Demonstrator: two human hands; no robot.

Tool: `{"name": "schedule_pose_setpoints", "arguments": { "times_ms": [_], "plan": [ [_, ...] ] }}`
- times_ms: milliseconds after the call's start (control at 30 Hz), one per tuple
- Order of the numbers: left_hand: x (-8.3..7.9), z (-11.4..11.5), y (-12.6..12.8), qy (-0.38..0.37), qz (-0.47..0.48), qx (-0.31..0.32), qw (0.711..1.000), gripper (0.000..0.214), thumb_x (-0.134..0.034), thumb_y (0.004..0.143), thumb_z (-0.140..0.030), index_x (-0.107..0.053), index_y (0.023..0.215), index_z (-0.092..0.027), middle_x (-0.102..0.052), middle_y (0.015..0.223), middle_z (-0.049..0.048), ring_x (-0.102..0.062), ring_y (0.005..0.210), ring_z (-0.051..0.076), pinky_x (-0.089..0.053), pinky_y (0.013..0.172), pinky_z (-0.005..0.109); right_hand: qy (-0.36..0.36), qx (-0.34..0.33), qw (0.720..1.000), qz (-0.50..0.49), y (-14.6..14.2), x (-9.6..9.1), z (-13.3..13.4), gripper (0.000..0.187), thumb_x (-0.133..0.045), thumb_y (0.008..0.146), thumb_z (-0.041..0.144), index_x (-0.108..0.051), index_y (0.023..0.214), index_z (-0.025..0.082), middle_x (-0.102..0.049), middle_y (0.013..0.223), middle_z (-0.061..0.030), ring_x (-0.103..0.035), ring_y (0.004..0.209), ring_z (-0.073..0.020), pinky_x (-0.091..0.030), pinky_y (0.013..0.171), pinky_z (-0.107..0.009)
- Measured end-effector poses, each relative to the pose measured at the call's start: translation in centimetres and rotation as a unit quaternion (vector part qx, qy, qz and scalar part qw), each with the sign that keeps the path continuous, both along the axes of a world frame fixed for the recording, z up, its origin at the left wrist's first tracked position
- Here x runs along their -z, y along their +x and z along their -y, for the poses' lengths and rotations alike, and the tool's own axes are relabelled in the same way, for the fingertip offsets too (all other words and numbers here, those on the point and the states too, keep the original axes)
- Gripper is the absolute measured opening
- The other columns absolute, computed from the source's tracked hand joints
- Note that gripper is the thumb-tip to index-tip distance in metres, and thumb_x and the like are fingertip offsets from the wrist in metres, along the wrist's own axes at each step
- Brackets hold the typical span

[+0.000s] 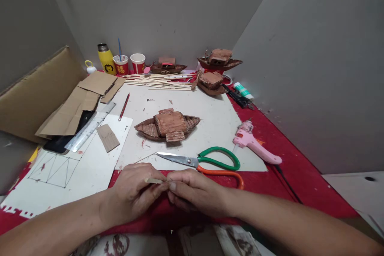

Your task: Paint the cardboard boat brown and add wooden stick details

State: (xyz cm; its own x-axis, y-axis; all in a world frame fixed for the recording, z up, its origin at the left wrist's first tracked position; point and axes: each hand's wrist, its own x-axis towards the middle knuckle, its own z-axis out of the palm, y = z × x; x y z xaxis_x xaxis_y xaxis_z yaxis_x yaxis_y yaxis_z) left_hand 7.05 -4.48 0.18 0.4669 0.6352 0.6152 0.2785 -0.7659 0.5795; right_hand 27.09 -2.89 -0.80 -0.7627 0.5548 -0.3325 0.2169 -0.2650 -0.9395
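Observation:
My left hand and my right hand meet at the table's front edge, fingertips pinched together. Between them is a short, thin strip of pale wood or card, its free end poking out over my left fingers. What lies inside the right fingertips is hidden. Just beyond my hands lie scissors with one green and one orange handle, blades pointing left. Behind them a brown model boat with a roofed cabin rests on the white board.
A pink glue gun lies at right, its cord trailing forward. Left are cardboard pieces, a clear ruler and a pencil. Wooden sticks, more model boats, paper cups and a yellow bottle line the back.

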Motion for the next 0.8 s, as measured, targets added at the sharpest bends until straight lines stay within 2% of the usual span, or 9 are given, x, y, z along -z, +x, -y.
{"name": "schedule_pose_setpoints", "arguments": {
  "times_ms": [167,300,467,633,800],
  "plan": [
    [0.05,0.01,-0.15,-0.06,0.035,0.003,0.998,0.009,-0.059,0.089,-0.007,-0.062,0.086,-0.014,-0.068,0.067,0.0023,-0.061,0.059,0.01,-0.048,0.059,0.019,0.008,0.017,1.0,-0.012,0.0,0.19,0.01,0.041,-0.049,0.094,0.051,-0.054,0.073,0.017,-0.046,0.053,0.0059,-0.036,0.045,-0.0068,-0.027,0.043,-0.019],
    [-0.23,0.01,-0.1,-0.098,0.034,-0.008,0.995,0.011,-0.059,0.089,-0.009,-0.063,0.08,-0.014,-0.068,0.066,0.0019,-0.062,0.058,0.009,-0.047,0.058,0.018,0.003,0.04,0.999,-0.024,0.15,0.14,-0.06,0.041,-0.057,0.088,0.056,-0.057,0.078,0.016,-0.044,0.056,0.0064,-0.035,0.051,-0.0075,-0.026,0.046,-0.02],
    [0.1,-0.04,0.0,-0.107,0.003,-0.015,0.994,0.017,-0.059,0.091,-0.016,-0.064,0.075,-0.012,-0.065,0.059,0.0034,-0.059,0.052,0.011,-0.043,0.052,0.02,-0.004,0.01,0.999,-0.053,0.09,0.04,-0.07,0.043,-0.064,0.082,0.058,-0.055,0.077,0.016,-0.037,0.061,0.0076,-0.028,0.056,-0.0075,-0.023,0.05,-0.023],
    [0.39,-0.04,-0.04,-0.128,0.0,-0.009,0.992,0.018,-0.058,0.092,-0.017,-0.065,0.075,-0.011,-0.067,0.061,0.0047,-0.06,0.054,0.011,-0.044,0.053,0.02,0.048,0.009,0.998,-0.039,0.11,0.4,-0.03,0.027,-0.062,0.086,0.041,-0.055,0.076,0.016,-0.037,0.062,0.0071,-0.03,0.057,-0.008,-0.024,0.05,-0.023],
    [0.08,-0.12,0.05,-0.185,-0.001,0.015,0.983,0.019,-0.056,0.093,-0.018,-0.066,0.078,-0.013,-0.069,0.064,0.0032,-0.062,0.058,0.011,-0.046,0.057,0.018,0.121,0.011,0.992,-0.024,0.09,0.43,0.04,0.023,-0.057,0.087,0.034,-0.053,0.073,0.017,-0.036,0.06,0.0068,-0.031,0.055,-0.0084,-0.026,0.049,-0.022]
  ]
}}
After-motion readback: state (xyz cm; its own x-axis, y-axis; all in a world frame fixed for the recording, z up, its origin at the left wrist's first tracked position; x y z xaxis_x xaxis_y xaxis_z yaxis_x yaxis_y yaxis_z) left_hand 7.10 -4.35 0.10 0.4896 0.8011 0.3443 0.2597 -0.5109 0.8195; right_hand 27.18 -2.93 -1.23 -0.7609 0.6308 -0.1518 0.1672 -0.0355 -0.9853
